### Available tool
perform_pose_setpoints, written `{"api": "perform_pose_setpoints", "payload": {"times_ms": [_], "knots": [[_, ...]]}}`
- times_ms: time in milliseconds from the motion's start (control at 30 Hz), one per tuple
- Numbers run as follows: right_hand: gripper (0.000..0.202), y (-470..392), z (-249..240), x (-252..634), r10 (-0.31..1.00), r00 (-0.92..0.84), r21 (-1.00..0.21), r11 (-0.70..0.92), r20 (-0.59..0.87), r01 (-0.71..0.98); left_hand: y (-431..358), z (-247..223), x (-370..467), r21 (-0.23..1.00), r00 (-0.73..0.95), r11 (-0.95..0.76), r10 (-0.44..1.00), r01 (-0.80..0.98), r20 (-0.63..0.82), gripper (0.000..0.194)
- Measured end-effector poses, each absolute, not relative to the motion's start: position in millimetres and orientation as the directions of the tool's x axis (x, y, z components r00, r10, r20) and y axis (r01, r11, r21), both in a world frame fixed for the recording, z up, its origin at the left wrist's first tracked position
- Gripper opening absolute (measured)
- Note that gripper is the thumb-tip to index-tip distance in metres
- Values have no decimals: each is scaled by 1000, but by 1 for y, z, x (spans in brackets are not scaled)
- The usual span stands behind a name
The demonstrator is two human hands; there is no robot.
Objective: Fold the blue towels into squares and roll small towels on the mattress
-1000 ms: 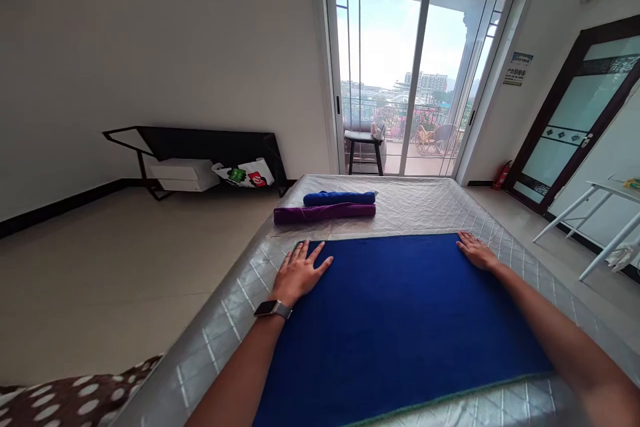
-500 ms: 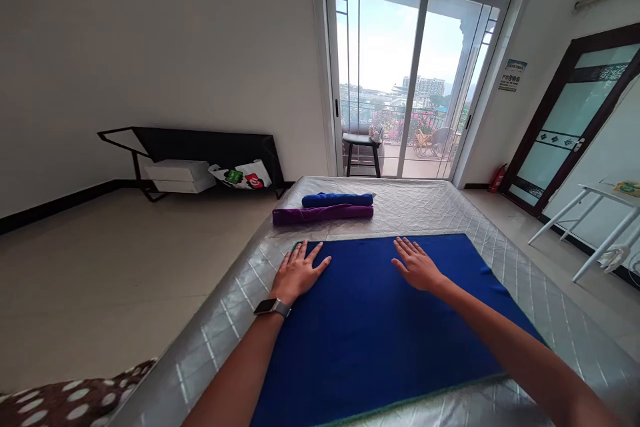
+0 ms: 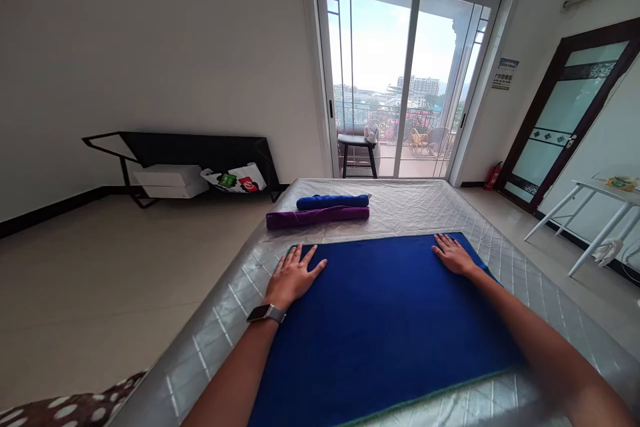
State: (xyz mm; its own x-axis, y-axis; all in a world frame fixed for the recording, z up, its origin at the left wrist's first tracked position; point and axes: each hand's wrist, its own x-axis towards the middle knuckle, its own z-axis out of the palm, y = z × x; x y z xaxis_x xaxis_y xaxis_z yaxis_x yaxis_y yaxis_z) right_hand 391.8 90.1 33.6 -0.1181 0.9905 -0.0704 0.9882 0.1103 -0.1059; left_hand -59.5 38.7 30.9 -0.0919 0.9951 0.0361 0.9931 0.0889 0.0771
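Note:
A blue cloth (image 3: 380,320) lies spread flat on a silver quilted mattress (image 3: 410,203). My left hand (image 3: 291,277) rests with fingers spread on the cloth's far left corner, a watch (image 3: 267,313) on its wrist. Near the far right corner, my right hand (image 3: 454,255) lies flat on the cloth, fingers stretched out. Neither hand holds anything. Beyond the cloth's far edge are a rolled purple cloth (image 3: 317,216) and, just behind it, a rolled blue one (image 3: 333,201).
A black frame (image 3: 195,147) with white boxes (image 3: 167,180) and a printed bag (image 3: 237,178) stands by the left wall. Brown dotted fabric (image 3: 75,407) is at the lower left. A white table (image 3: 610,188) stands at the right, a stool (image 3: 357,141) behind the glass.
My right hand has slid right across the cloth, from its middle to near the far right corner. My left hand stays at the left corner. The view has shifted slightly.

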Motion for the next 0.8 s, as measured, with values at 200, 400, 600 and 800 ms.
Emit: {"api": "perform_pose_setpoints", "payload": {"times_ms": [200, 400, 600, 800], "knots": [[67, 109, 27, 449, 1000, 22, -61, -22, 10, 998, 41, 25, -61, 83, -96, 91, 994, 992, 60, 72], [59, 102, 43, 422, 983, 58, 98, -76, 174, 992, 41, 26, -60, 102, -105, 98, 993, 990, 60, 71], [57, 77, 56, 314, 957, -223, 33, 220, 186, 975, 41, 26, -60, 101, -87, 79, 994, 992, 73, 70], [64, 65, 45, 214, 894, -441, -179, 448, 79, 876, 39, 28, -59, 105, -104, 97, 993, 990, 61, 71]]}}
